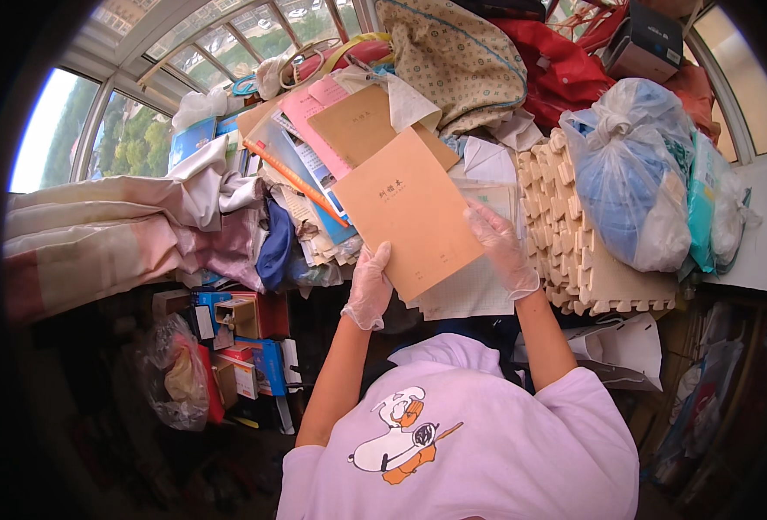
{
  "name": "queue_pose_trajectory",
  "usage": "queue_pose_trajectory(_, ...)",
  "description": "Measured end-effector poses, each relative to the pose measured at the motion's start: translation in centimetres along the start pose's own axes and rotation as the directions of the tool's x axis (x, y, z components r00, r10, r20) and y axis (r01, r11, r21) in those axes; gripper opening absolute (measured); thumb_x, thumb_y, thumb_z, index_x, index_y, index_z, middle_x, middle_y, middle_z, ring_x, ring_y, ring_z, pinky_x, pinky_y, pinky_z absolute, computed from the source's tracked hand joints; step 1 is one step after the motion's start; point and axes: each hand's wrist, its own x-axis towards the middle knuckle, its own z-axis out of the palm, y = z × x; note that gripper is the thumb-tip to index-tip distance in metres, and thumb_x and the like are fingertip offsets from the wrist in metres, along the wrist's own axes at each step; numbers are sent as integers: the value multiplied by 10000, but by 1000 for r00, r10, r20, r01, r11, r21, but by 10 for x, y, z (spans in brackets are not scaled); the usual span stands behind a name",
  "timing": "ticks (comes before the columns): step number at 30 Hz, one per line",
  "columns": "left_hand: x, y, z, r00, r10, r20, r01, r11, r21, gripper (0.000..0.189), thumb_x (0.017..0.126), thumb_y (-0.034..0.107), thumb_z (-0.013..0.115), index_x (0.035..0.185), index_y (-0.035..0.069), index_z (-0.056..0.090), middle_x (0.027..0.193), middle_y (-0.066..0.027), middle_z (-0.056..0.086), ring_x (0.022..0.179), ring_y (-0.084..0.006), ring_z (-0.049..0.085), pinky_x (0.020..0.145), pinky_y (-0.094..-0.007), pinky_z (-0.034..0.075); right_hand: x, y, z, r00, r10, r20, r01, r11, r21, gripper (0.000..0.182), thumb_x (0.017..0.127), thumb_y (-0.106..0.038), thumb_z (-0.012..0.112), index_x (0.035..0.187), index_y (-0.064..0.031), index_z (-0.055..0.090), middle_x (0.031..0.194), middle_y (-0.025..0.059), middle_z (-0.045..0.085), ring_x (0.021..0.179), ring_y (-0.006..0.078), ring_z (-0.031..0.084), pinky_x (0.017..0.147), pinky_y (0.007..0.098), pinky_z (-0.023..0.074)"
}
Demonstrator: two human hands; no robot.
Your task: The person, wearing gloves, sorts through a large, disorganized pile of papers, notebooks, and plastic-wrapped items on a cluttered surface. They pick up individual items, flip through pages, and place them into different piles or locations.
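A tan paper-covered notebook [409, 214] with printing on its cover is held tilted between my hands. My left hand [372, 279], in a thin clear glove, grips its lower left edge with the thumb on top. My right hand [500, 244], gloved alike, is at its right edge, fingers partly hidden. Beneath it lie loose grid-lined sheets [468, 292]. Just beyond, a brown notebook [351, 123] rests on pink papers [312, 117], beside an orange-edged clear folder [299, 182] on a heap of papers and booklets.
Interlocking foam mats [591, 260] are stacked on the right, with a tied plastic bag of blue material [630, 182] on top. A patterned cloth bag [455, 58] stands behind. Curtain fabric [110, 227] drapes at left, above small boxes [247, 351]. Windows border the far side.
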Motion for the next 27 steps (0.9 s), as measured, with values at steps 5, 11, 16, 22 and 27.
queue_pose_trajectory(5, -5, 0, 43, 951, 249, -184, -209, 955, 209, 617, 990, 267, 526, 1465, 131, 156, 1396, -64, 367, 1280, -196, 406, 1054, -359, 370, -14, 2, 28, 953, -289, 95, 302, 862, -406, 510, 945, -175, 602, 1385, 29, 442, 1345, 155, 530, 1195, 238, 534, 1021, 322, 405)
queue_pose_trajectory(11, -16, 16, 74, 982, 175, -74, -155, 964, 215, 493, 990, 349, 534, 1374, 105, 346, 1306, -65, 480, 1219, -191, 478, 1032, -372, 409, -25, 4, 55, 835, -439, 331, 517, 420, -746, 679, 858, -224, 666, 1424, 15, 377, 1437, 232, 406, 1308, 409, 404, 1078, 433, 344)
queue_pose_trajectory(16, -16, 13, 56, 992, 41, -117, -51, 995, -86, 307, 980, 177, 566, 1263, 73, 510, 1198, -45, 590, 1063, -147, 598, 905, -324, 517, -38, 14, 67, 836, -380, 396, 497, 219, -840, 696, 846, -280, 680, 1411, 18, 402, 1445, 233, 401, 1314, 421, 393, 1082, 471, 331)
queue_pose_trajectory(22, -12, 7, 44, 982, 90, -168, -104, 992, -75, 238, 982, 138, 551, 1199, 49, 589, 1092, -21, 629, 998, -122, 601, 883, -302, 511, -32, 25, 54, 803, -445, 396, 572, 390, -722, 683, 867, -235, 681, 1420, 31, 382, 1447, 243, 398, 1330, 402, 390, 1102, 431, 317)
queue_pose_trajectory(27, -12, 10, 42, 969, 86, -230, -109, 990, -88, 287, 985, 130, 544, 1246, 12, 568, 1134, -43, 630, 1017, -128, 595, 916, -298, 492, -29, 10, 40, 964, -265, 21, 254, 892, -375, 615, 969, -248, 587, 1454, 29, 328, 1403, 142, 463, 1260, 193, 452, 1066, 299, 343)
